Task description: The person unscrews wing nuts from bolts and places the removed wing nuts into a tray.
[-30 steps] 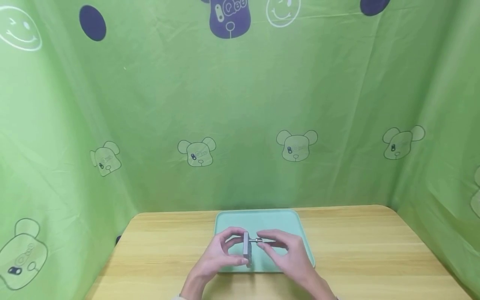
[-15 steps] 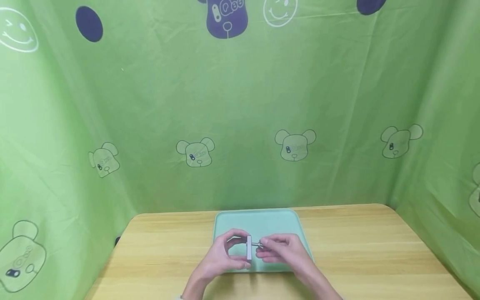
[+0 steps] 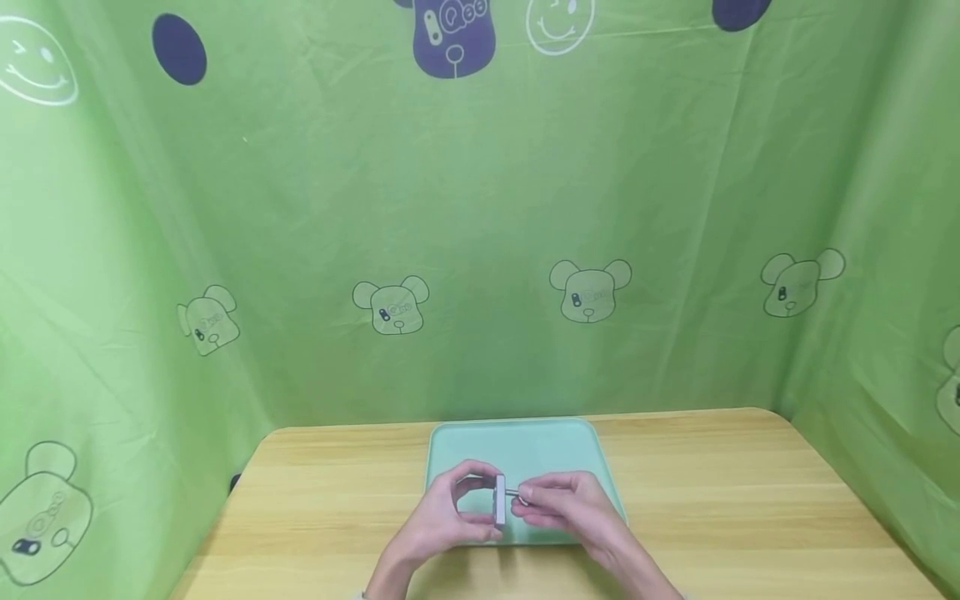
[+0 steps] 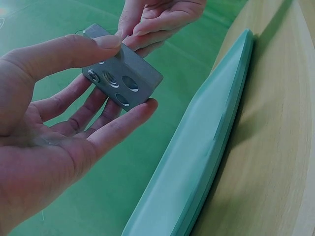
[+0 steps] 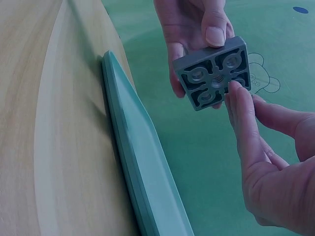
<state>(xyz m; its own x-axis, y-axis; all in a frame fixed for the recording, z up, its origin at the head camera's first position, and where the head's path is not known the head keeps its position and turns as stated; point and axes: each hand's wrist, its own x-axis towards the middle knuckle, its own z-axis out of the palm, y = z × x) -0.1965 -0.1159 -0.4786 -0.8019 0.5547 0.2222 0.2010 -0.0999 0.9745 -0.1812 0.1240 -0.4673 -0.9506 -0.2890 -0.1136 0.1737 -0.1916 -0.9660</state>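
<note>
My left hand [image 3: 441,515] holds a small square grey metal block [image 3: 499,502] on edge, thumb on one side and fingers on the opposite one. Several round holes pierce the block [image 4: 140,69], and a screw end [image 4: 93,75] shows in one in the left wrist view. Its recessed, ribbed face [image 5: 204,81] faces my right hand [image 3: 566,507]. Between thumb and fingers, that hand pinches a thin silver screw [image 3: 512,492], its shank reaching to the block's right side. In the right wrist view the fingers hide the screw; how deep it sits I cannot tell.
Below the hands a light green tray [image 3: 517,442] lies on the wooden table [image 3: 712,492]. Green printed curtains [image 3: 480,358] hang behind the table and at both sides.
The right hand's grip has changed: its fingers, earlier stretched toward the screw, are now drawn in lower around it. The block has shifted slightly right and its edge has turned.
</note>
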